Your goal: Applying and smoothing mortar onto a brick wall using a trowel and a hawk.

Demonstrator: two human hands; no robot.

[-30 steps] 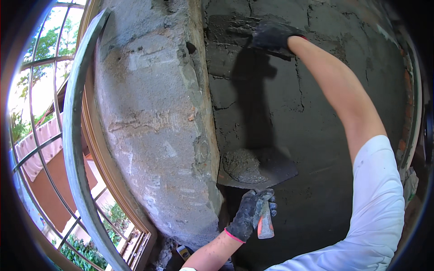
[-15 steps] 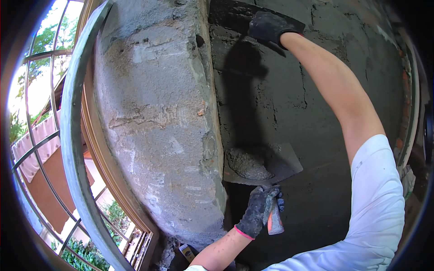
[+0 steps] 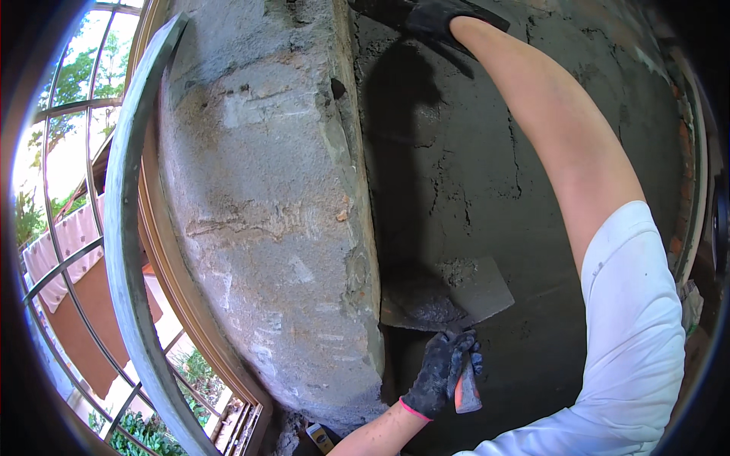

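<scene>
My right hand (image 3: 433, 23), in a dark glove, is raised at the top, closed on a flat steel trowel (image 3: 487, 19) held against the grey plastered wall (image 3: 532, 258); its fingers are partly hidden. Low in the middle, my left hand (image 3: 445, 368), in a dirty glove with a pink cuff, grips a tool with an orange, mortar-smeared handle (image 3: 468, 395) and a flat metal plate (image 3: 494, 292). Wet mortar (image 3: 433, 304) lies on that plate, beside the rough concrete edge. The shadow of my raised arm falls across the wall and plate.
A rough concrete column (image 3: 266, 175) stands left of the wet wall. At far left are a barred window (image 3: 65, 273) and a curved grey bar (image 3: 122, 228). Exposed brick (image 3: 675, 243) runs along the right edge. A small yellow-and-dark object (image 3: 319, 437) lies at the column's foot.
My right hand and trowel have moved up and to the left along the wall. My left hand with the loaded plate has shifted slightly right, and lower in the picture.
</scene>
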